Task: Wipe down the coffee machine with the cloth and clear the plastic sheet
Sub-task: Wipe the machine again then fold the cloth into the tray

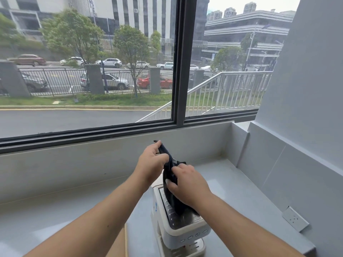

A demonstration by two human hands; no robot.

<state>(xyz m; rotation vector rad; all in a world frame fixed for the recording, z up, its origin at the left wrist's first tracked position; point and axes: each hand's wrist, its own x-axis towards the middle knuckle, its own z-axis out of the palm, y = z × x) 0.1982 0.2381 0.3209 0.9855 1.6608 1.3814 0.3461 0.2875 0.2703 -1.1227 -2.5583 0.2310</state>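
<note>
A white coffee machine (182, 230) stands on the grey counter, low in the view, with a metal grid on its top. A dark cloth (171, 176) hangs above that top and drapes down onto it. My left hand (151, 161) pinches the cloth's upper end, raised over the machine's back. My right hand (186, 183) grips the cloth lower down, just above the metal top. I see no plastic sheet in this view.
The grey counter (232, 184) runs along a large window, with a low ledge (92, 156) behind the machine. A wall with a white socket (295, 218) stands at the right. A brown board (118, 243) lies left of the machine.
</note>
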